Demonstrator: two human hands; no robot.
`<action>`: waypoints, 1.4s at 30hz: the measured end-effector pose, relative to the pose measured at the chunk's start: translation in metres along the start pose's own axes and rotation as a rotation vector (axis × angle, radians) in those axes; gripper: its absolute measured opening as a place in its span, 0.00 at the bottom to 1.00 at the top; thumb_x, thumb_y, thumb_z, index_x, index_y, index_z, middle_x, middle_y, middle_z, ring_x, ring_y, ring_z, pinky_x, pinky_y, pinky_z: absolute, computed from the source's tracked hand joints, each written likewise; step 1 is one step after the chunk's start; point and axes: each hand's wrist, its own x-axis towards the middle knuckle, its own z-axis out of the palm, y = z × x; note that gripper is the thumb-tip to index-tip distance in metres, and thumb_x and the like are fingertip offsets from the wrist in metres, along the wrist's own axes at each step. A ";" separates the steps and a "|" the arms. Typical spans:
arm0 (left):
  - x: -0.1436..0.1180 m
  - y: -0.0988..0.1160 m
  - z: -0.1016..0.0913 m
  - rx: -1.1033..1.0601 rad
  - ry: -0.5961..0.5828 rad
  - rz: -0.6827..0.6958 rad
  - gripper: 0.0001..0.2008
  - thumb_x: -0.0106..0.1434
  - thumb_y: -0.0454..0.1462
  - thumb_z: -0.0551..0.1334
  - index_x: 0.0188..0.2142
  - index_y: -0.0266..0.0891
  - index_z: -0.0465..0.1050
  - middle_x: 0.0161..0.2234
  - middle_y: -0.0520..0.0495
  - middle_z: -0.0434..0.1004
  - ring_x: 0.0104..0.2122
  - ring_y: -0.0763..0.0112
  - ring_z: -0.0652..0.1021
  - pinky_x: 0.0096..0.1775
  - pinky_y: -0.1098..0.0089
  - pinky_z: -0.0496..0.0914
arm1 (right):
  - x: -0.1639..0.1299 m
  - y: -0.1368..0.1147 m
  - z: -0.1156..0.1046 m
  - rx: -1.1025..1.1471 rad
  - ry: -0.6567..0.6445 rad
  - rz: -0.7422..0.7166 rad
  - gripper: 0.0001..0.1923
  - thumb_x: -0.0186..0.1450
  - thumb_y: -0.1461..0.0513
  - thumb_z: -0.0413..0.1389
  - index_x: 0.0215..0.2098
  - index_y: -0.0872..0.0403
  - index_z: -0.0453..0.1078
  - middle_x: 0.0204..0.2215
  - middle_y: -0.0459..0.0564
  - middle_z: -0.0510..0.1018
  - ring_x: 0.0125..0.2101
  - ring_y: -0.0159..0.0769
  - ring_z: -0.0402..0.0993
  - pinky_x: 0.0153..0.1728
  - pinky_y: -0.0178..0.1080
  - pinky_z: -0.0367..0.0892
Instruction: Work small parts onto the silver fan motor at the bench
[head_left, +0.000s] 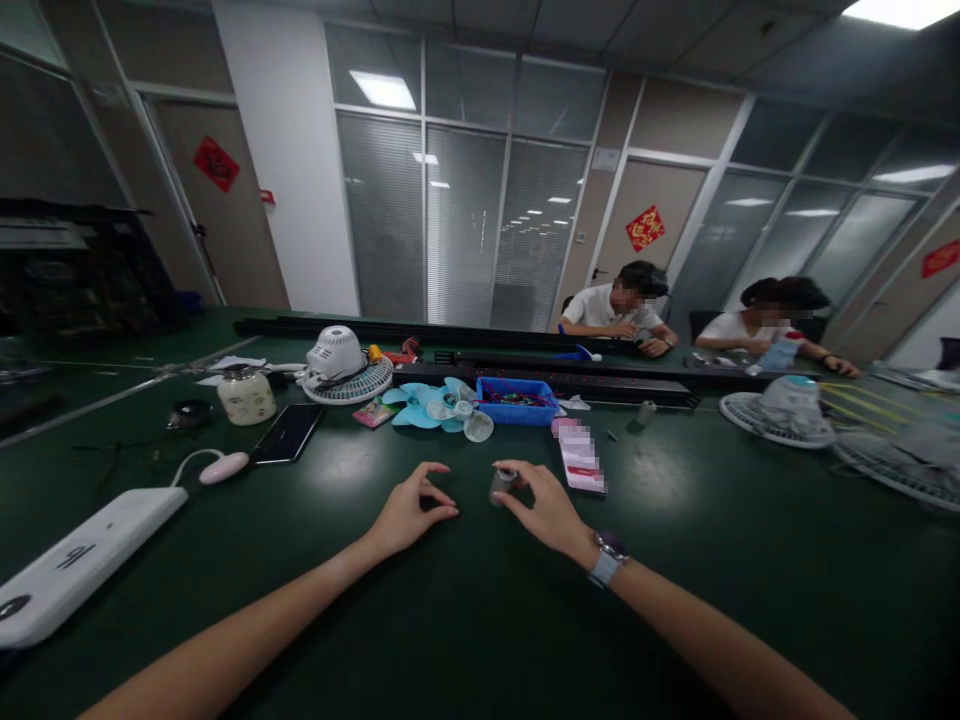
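Note:
My right hand [541, 505] pinches a small grey cylindrical part [501, 484] that stands on the dark green table [480, 610]. A watch [607, 558] is on that wrist. My left hand [411, 510] rests on the table just left of the part, thumb and forefinger curled toward each other; whether anything sits between them I cannot tell. A blue fan blade [427, 405] and a clear cap [478, 427] lie beyond my hands.
A blue bin [517, 402], a pink phone [581, 460], a black phone [289, 433], a cream jar [246, 396], white fan housings [341, 365] [780, 410] and a white power bank [82, 560] lie around. Two people sit across the table.

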 end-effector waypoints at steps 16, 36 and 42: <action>-0.045 0.000 0.003 0.087 0.133 0.014 0.24 0.57 0.44 0.64 0.50 0.40 0.60 0.35 0.49 0.83 0.34 0.65 0.80 0.40 0.66 0.70 | -0.094 0.120 -0.094 -0.523 0.475 0.430 0.23 0.65 0.53 0.50 0.57 0.51 0.66 0.46 0.54 0.79 0.39 0.45 0.78 0.40 0.45 0.69; -0.043 -0.001 0.000 0.119 0.089 -0.007 0.21 0.57 0.44 0.65 0.48 0.41 0.64 0.35 0.49 0.84 0.34 0.66 0.79 0.39 0.67 0.69 | -0.100 0.162 -0.090 -0.469 0.468 0.517 0.29 0.65 0.55 0.51 0.64 0.51 0.57 0.50 0.56 0.76 0.46 0.47 0.76 0.45 0.46 0.69; -0.042 -0.004 0.001 0.139 0.084 0.020 0.22 0.57 0.44 0.66 0.48 0.41 0.64 0.35 0.49 0.83 0.32 0.67 0.78 0.38 0.68 0.69 | -0.101 0.167 -0.089 -0.332 0.489 0.576 0.33 0.63 0.55 0.54 0.64 0.53 0.55 0.49 0.58 0.77 0.43 0.45 0.77 0.44 0.45 0.70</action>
